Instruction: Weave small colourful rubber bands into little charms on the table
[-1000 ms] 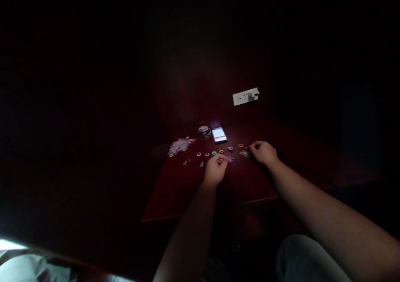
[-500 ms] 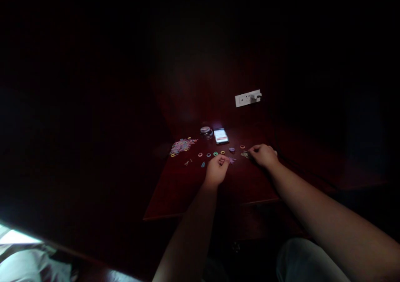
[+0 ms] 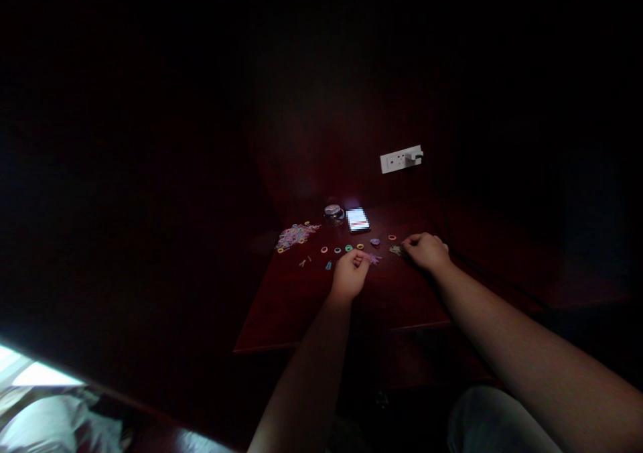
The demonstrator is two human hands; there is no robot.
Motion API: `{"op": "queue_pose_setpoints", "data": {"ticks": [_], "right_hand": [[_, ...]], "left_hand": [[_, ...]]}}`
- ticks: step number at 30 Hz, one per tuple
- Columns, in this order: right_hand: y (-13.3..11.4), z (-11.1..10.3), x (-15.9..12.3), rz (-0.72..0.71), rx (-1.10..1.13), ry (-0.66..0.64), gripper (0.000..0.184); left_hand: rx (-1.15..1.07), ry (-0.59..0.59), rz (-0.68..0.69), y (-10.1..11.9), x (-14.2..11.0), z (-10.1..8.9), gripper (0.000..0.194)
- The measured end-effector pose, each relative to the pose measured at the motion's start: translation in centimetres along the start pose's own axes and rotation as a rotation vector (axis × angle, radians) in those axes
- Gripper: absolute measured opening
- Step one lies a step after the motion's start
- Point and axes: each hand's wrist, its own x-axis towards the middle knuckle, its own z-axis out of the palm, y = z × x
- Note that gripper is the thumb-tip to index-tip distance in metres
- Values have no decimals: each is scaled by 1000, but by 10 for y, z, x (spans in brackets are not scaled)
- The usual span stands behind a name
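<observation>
My left hand (image 3: 350,270) is closed in a pinch over the table, its fingertips at a small purple cluster of thin pieces (image 3: 374,259). Whether it grips one of them is too small to tell. Over on the right, my right hand (image 3: 424,248) has its fingers pressed together at a pale yellowish cluster (image 3: 396,250); its fingertips touch or nearly touch it. Small coloured rings lie in a row behind the hands, among them a pink ring (image 3: 324,250), a green ring (image 3: 348,248) and an orange ring (image 3: 392,237). A purple bunch (image 3: 375,242) sits between the clusters.
A heap of mixed coloured pieces (image 3: 296,236) lies at the table's left. Behind stand a round clear container (image 3: 333,214) and a lit phone (image 3: 358,219). Small blue pieces (image 3: 328,265) lie left of my left hand. A wall socket (image 3: 402,159) holds a plug.
The whole view has shifted slightly. Both hands stay at the same clusters, with only slight finger movement, and the things on the table keep their places.
</observation>
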Motion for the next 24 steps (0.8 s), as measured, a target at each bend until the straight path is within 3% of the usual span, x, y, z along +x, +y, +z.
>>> {"op": "queue_pose_setpoints", "data": {"ticks": [6, 12, 19, 24], "right_hand": [[0, 2, 1, -26, -25, 12, 37], [0, 8, -1, -164, -96, -49, 47], [1, 9, -1, -161, -114, -14, 28], [1, 9, -1, -179, -126, 6, 25]], "left_hand": [[-11, 13, 1, 1, 0, 0, 11], [-5, 26, 4, 4, 0, -1, 10], [-16, 21, 26, 0, 0, 0, 11], [-13, 26, 9, -1, 1, 1, 11]]}}
